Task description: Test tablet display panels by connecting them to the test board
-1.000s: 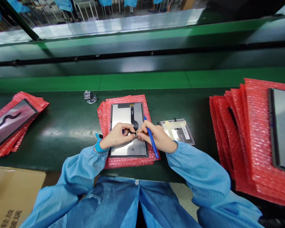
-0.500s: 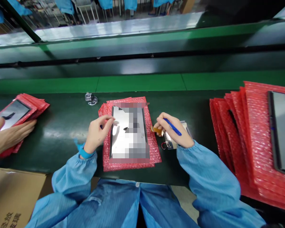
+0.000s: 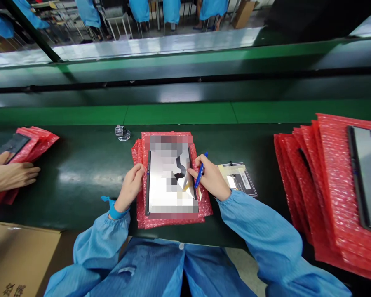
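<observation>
So, head cam: a flat screen panel (image 3: 160, 192) is laid out lengthwise on a little stack of red bubble-wrap sleeves (image 3: 170, 224), pretty much mid-bench on the dark green table (image 3: 86, 161). Bits of it are pixelated, so some detail is lost. A black curvy ribbon (image 3: 181, 165) can be made out on its right half, with a yellowish strip (image 3: 185, 187) lower down.

The left hand (image 3: 130, 187) is kept at the panel's left edge, fingers curled in close together; whether anything's actually pinched there can't be told. In the right hand (image 3: 212, 177) a blue pen (image 3: 199, 176) is held tucked between the fingers, tilted, and the fingertips are brought right up by the ribbon at the panel's right side. Just beside that hand, a labelled flat part (image 3: 244, 178) is partly covered. Over on the left, another red stack (image 3: 45, 140) is being handled by a co-worker's hand (image 3: 14, 175).
</observation>
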The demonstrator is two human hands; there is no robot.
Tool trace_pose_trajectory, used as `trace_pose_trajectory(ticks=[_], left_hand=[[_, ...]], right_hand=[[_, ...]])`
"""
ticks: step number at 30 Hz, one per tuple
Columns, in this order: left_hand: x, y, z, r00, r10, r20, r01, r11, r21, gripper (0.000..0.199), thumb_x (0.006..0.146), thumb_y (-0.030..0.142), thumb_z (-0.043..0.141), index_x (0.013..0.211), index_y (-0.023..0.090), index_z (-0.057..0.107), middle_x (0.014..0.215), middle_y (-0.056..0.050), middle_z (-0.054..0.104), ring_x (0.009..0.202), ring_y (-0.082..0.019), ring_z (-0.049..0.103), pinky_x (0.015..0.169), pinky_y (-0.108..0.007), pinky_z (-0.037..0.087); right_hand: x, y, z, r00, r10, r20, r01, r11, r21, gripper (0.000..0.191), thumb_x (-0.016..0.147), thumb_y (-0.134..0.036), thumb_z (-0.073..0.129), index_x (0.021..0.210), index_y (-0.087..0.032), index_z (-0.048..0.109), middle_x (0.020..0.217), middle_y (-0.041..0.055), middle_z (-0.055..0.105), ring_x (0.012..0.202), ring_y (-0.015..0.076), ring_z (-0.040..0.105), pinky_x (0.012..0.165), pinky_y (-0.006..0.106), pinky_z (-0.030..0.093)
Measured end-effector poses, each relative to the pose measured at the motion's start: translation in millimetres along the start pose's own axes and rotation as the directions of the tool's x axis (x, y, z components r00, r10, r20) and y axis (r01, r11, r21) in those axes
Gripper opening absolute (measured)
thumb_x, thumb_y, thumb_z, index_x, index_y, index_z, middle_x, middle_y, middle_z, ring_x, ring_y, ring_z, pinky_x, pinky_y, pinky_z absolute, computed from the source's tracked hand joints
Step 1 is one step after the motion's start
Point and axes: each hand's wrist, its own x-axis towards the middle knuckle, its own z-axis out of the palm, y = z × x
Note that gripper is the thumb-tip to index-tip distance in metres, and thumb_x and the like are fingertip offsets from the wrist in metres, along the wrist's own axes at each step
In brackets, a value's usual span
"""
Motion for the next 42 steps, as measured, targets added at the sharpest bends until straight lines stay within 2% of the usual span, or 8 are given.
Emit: trace_pose_trajectory(ticks=[3, 6, 11, 16, 26, 30, 37, 42], left_hand=[[-2.0, 1.2, 12.2, 0.97, -0.242, 0.035, 0.238, 0.898, -0.37, 0.027, 0.08, 0.045, 0.066, 0.09, 0.021, 0.058, 0.07, 0.004, 0.057, 0.048, -0.008, 0.045, 0.041, -0.019, 0.032], [-4.5, 3.1, 20.9, 0.981, -0.186, 0.063, 0.194, 0.873, -0.448, 0.047, 0.073, 0.041, 0.079, 0.113, 0.021, 0.063, 0.111, -0.005, 0.07, 0.093, -0.017, 0.068, 0.074, -0.022, 0.054], [-15.5, 13.6, 21.3, 0.991, -0.136, -0.018, 0.109, 0.865, -0.489, 0.076, 0.067, 0.041, 0.083, 0.136, 0.022, 0.056, 0.136, -0.01, 0.063, 0.127, -0.031, 0.057, 0.102, -0.036, 0.052], [-31.5, 31.9, 27.0, 0.991, -0.133, -0.02, 0.1, 0.831, -0.548, 0.085, 0.066, 0.043, 0.084, 0.143, 0.024, 0.051, 0.137, -0.008, 0.062, 0.127, -0.031, 0.058, 0.097, -0.032, 0.056], [-83.6, 47.1, 76.0, 0.935, -0.185, 0.302, 0.318, 0.813, -0.487, 0.095, 0.07, 0.049, 0.081, 0.151, 0.044, 0.032, 0.126, 0.001, 0.067, 0.086, -0.017, 0.07, 0.066, -0.021, 0.06], [-95.0, 55.3, 89.2, 0.828, -0.133, 0.544, 0.396, 0.825, -0.402, 0.093, 0.072, 0.055, 0.078, 0.15, 0.048, 0.028, 0.102, -0.002, 0.071, 0.037, -0.002, 0.03, 0.032, -0.017, 0.03], [-68.8, 64.3, 63.7, 0.86, -0.078, 0.504, 0.311, 0.863, -0.398, 0.06, 0.077, 0.048, 0.073, 0.133, 0.042, 0.053, 0.105, -0.006, 0.072, 0.037, 0.001, 0.02, 0.033, -0.017, 0.022], [-54.3, 64.2, 40.8, 0.897, -0.117, 0.425, 0.28, 0.896, -0.344, 0.059, 0.072, 0.049, 0.076, 0.126, 0.036, 0.058, 0.092, -0.003, 0.07, 0.039, 0.001, 0.024, 0.036, -0.013, 0.024]], right_hand=[[0.5, 4.7, 3.2, 1.0, 0.028, -0.007, -0.027, 0.998, 0.065, 0.027, 0.083, -0.042, 0.061, 0.083, -0.023, 0.042, 0.078, -0.0006, 0.053, 0.073, 0.0178, 0.054, 0.074, 0.033, 0.044], [4.2, 10.4, 6.6, 0.996, 0.086, -0.016, -0.082, 0.98, 0.181, 0.036, 0.078, -0.044, 0.068, 0.1, -0.022, 0.051, 0.1, 0.0058, 0.062, 0.082, 0.02, 0.061, 0.077, 0.036, 0.05], [10.4, 3.2, -3.5, 0.969, 0.239, 0.066, -0.236, 0.81, 0.537, 0.082, 0.066, -0.042, 0.08, 0.136, -0.019, 0.045, 0.122, 0.0134, 0.065, 0.095, 0.0253, 0.069, 0.091, 0.045, 0.055], [-10.4, -32.9, -45.0, 0.989, 0.09, -0.113, -0.003, 0.796, 0.606, 0.071, 0.074, -0.039, 0.077, 0.138, -0.019, 0.051, 0.14, 0.0101, 0.058, 0.128, 0.028, 0.057, 0.113, 0.045, 0.044], [-108.2, -77.3, -124.3, 0.896, -0.175, -0.408, 0.199, 0.98, 0.018, 0.085, 0.083, -0.031, 0.074, 0.156, -0.033, 0.029, 0.156, -0.004, 0.04, 0.151, 0.0272, 0.027, 0.124, 0.042, 0.034], [-137.8, -82.6, -157.4, 0.867, -0.122, -0.483, 0.132, 0.991, -0.014, 0.075, 0.084, -0.03, 0.073, 0.151, -0.036, 0.038, 0.157, -0.0055, 0.039, 0.149, 0.0248, 0.031, 0.123, 0.04, 0.035], [-146.0, 9.7, -305.0, 0.662, 0.181, -0.728, -0.09, 0.983, 0.163, 0.052, 0.076, -0.022, 0.072, 0.127, -0.033, 0.064, 0.132, -0.0034, 0.064, 0.103, 0.0178, 0.07, 0.08, 0.026, 0.059], [-131.6, 99.5, -335.5, 0.709, 0.214, -0.672, -0.146, 0.977, 0.156, 0.024, 0.078, -0.021, 0.07, 0.101, -0.028, 0.072, 0.074, -0.0061, 0.069, 0.062, 0.0155, 0.068, 0.054, 0.028, 0.056]])
